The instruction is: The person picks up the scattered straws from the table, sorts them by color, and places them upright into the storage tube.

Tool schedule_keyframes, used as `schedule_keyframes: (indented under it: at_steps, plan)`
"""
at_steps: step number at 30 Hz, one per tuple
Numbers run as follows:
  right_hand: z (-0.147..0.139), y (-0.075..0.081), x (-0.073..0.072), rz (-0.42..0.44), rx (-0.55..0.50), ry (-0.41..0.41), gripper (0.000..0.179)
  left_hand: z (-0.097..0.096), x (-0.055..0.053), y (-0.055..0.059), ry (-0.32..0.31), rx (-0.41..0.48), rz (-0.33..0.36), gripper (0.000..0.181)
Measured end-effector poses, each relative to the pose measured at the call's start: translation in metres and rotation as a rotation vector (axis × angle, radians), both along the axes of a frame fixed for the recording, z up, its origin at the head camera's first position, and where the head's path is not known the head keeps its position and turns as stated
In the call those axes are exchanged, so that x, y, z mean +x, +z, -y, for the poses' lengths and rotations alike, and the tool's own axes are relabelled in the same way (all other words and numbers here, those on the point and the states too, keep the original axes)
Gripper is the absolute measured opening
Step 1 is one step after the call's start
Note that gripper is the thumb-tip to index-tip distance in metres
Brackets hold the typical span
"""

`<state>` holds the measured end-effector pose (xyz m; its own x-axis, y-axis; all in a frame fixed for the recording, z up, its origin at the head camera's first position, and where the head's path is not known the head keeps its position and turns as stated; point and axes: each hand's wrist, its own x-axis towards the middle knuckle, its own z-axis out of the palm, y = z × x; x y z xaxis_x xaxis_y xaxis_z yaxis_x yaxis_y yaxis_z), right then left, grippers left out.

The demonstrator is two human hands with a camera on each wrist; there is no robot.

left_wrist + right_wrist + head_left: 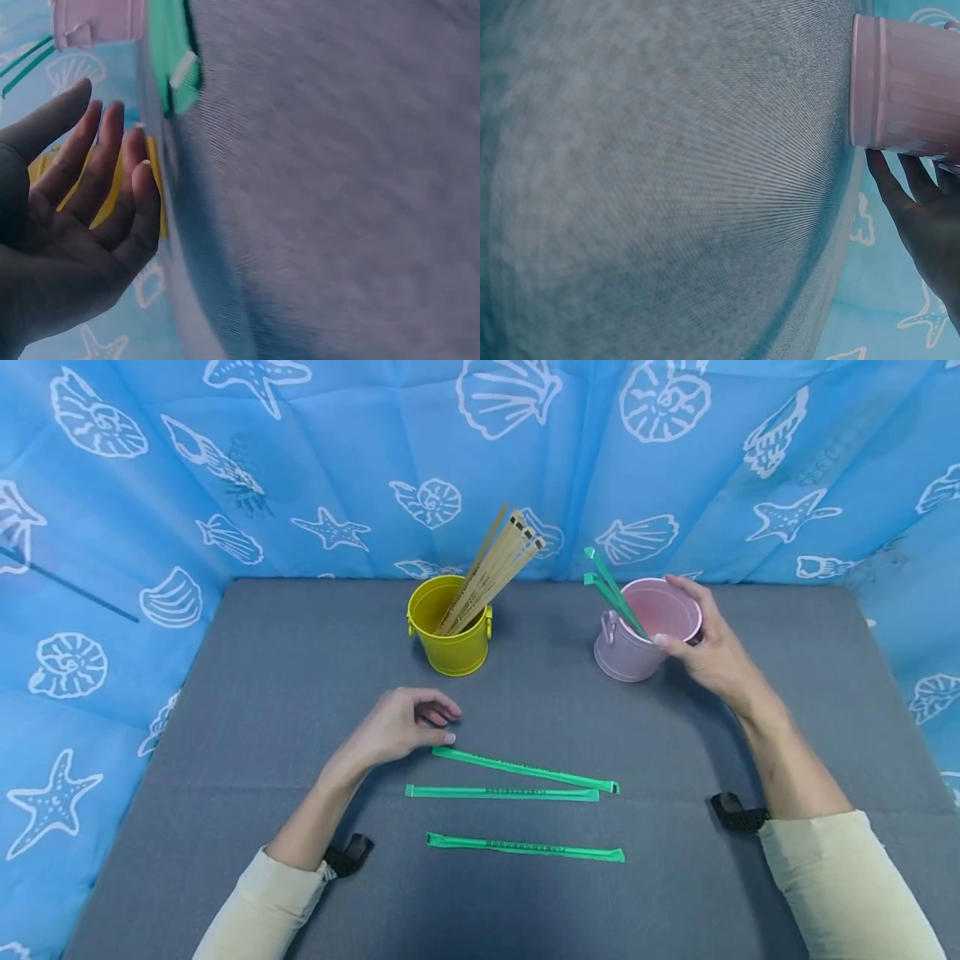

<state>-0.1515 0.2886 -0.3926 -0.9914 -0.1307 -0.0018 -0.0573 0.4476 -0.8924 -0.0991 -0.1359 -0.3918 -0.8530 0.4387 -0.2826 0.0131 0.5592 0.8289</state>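
Observation:
My left hand hovers by the left end of a slim green stick packet, thumb close to its tip and fingers loosely bent. Nothing is held in it; the left wrist view shows the palm and the packet's end apart. Two more green packets, one in the middle and one in front, lie roughly parallel on the grey cloth. With the right hand I grip the rim of a small pink bucket, thumb in front, fingers behind. Two green packets lean out of this bucket.
A yellow bucket stands left of the pink one, holding several beige stick packets. Blue cloth with white shell prints rises behind and beside the grey table cloth.

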Motion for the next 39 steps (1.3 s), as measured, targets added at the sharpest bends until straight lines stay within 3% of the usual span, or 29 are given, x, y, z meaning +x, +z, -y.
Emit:
schedule_keyframes:
  at_steps: [8,14,20,28,33,39]
  plan:
    - [0.001,0.000,-0.003,-0.033,-0.015,0.001,0.077,0.002,0.002,-0.010,-0.046,-0.138,0.013,0.020]
    - [0.002,-0.001,-0.004,-0.040,-0.020,0.004,0.078,-0.003,0.003,-0.012,-0.089,-0.176,0.001,0.020]
    - [0.001,-0.002,-0.001,-0.028,-0.028,-0.006,0.078,-0.008,0.004,-0.014,-0.107,-0.208,-0.051,0.024]
    - [0.001,-0.004,0.000,-0.078,-0.055,0.002,0.077,-0.012,0.004,-0.019,-0.124,-0.280,-0.188,0.026]
    - [0.002,-0.005,-0.001,-0.085,-0.060,0.000,0.077,-0.011,0.004,-0.021,-0.128,-0.262,-0.198,0.025]
    - [0.001,-0.005,-0.001,-0.079,-0.069,-0.004,0.077,-0.007,0.002,-0.021,-0.160,-0.153,-0.147,0.015]
